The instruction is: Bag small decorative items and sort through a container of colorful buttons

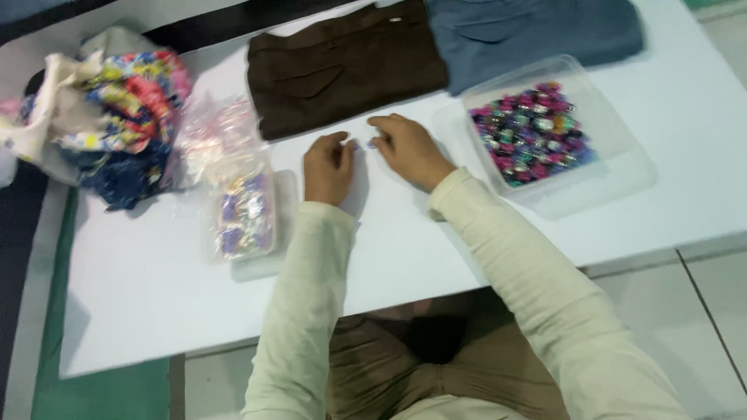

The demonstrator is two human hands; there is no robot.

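A tiny purple bead (pixel 370 143) sat between the curled left hand (pixel 327 167) and right hand (pixel 408 150) on the white surface (pixel 156 295); neither clearly gripped it.

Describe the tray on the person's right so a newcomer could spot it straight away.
Start at the white table and look past the right hand toward the folded blue-grey garment. Just in front of that garment sits a clear plastic tray. Unlike the bagged pieces on the left, it lies open, filled with small pink, purple and green pieces.
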